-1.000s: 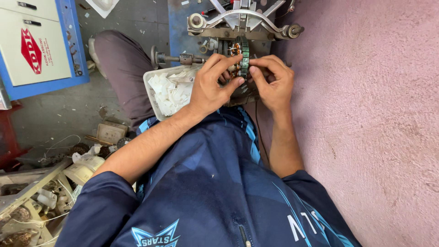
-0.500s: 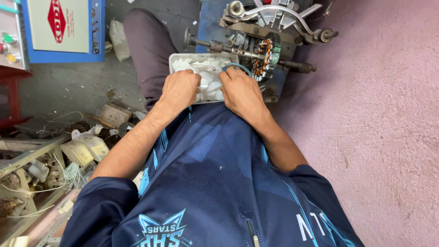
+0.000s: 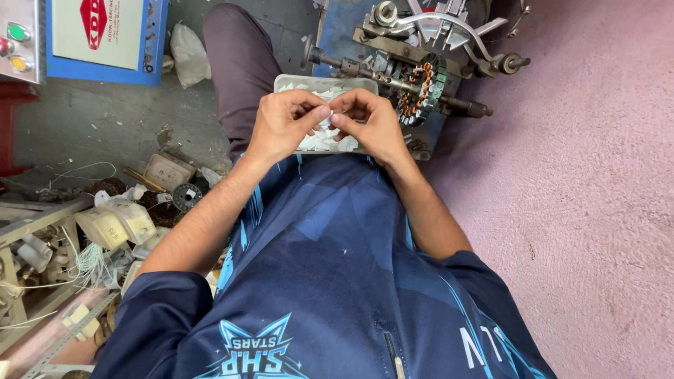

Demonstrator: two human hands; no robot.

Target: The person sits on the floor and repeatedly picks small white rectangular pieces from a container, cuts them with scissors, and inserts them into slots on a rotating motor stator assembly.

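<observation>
Just above the middle of the frame, the left hand (image 3: 284,126) and the right hand (image 3: 372,123) meet fingertip to fingertip over a shallow grey tray (image 3: 289,82) of small white paper slips (image 3: 319,140). Both hands are closed in a pinch: thumb and forefinger of each press on one white slip (image 3: 328,114), which lies between them, with only a sliver of it showing in the gap. Its long axis cannot be told for sure, since the fingers cover most of it; what shows runs roughly up and down the frame. Neither hand is nearer to it than the other, as both touch it, the left from the left side and the right from the right. The tray sits directly beneath the hands, resting on the person's lap against the dark trouser leg (image 3: 239,63). Up and to the right of the right hand, near but apart from it, stands a motor stator (image 3: 420,84) with copper-coloured windings, mounted on a shaft in a grey metal winding fixture (image 3: 428,28) at the top of the frame. Toward the lower left, scattered parts and white wires (image 3: 91,260) lie well apart from both hands.
</observation>
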